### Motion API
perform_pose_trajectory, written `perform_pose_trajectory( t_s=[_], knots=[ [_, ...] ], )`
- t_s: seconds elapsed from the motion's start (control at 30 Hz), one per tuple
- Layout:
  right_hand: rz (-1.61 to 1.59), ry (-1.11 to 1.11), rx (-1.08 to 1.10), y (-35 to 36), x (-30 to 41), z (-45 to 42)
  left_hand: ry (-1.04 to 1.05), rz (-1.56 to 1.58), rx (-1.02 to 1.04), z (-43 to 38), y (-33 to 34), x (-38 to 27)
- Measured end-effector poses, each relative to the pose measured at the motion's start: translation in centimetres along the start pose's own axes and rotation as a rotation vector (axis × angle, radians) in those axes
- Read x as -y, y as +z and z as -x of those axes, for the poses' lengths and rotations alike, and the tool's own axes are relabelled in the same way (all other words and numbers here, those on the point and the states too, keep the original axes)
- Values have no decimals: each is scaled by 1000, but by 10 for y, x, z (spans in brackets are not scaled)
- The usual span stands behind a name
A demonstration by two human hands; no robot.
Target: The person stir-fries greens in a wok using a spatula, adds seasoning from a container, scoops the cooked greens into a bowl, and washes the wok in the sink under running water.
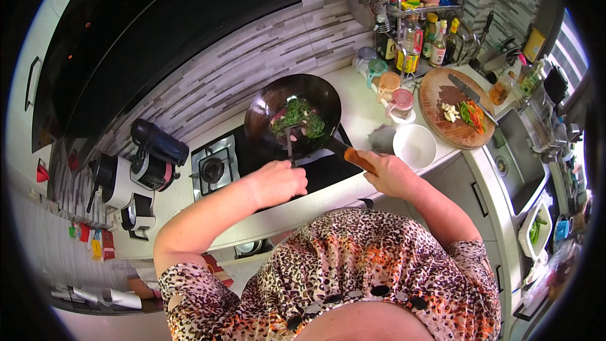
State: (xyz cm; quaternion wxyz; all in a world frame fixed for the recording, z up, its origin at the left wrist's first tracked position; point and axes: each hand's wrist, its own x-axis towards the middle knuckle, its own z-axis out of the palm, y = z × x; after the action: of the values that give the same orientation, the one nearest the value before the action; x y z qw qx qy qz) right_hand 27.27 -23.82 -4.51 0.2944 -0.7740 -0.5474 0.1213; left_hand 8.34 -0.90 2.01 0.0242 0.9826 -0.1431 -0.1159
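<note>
A dark wok (265, 99) stands on the right side of a black gas hob (239, 151). Dark leafy greens (300, 116) lie in it, with a few pale and pinkish pieces among them. My left hand (279, 182) is closed around the handle of a metal cooking utensil (289, 144), whose far end reaches into the greens; its head is partly hidden by the food. My right hand (388, 173) grips the wok's wooden handle (360, 159), which points toward me on the right. Just beyond that hand sits a white bowl (414, 147).
Lidded seasoning jars (389, 86) line up behind the bowl. On a round wooden board (433, 97) rest a knife (468, 92), garlic pieces (450, 112) and cut peppers (473, 116). A sink (516, 156) is at the right; a second burner (212, 170) and a dark flask (158, 142) are leftward.
</note>
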Motion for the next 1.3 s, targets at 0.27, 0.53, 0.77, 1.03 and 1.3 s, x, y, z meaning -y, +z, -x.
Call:
perform_pose_trajectory(
  t_s=[0.27, 0.53, 0.77, 1.03, 1.3],
  knots=[
    [24, 47, 29, -4, 10, 4, 37, -66, -12, -17, 15, 16],
    [39, 9, 11, -1, 7, 2, 87, 64, 14, -20, 19, 12],
    [26, -17, -16, 4, 4, 3, 45, 197, -112, -28, 10, -17],
    [29, 10, 43, 2, 7, 3, -11, 85, -80, -19, 15, -14],
    [21, -3, 24, 6, 7, 2, -124, 35, -83, -35, 44, 14]
  ],
)
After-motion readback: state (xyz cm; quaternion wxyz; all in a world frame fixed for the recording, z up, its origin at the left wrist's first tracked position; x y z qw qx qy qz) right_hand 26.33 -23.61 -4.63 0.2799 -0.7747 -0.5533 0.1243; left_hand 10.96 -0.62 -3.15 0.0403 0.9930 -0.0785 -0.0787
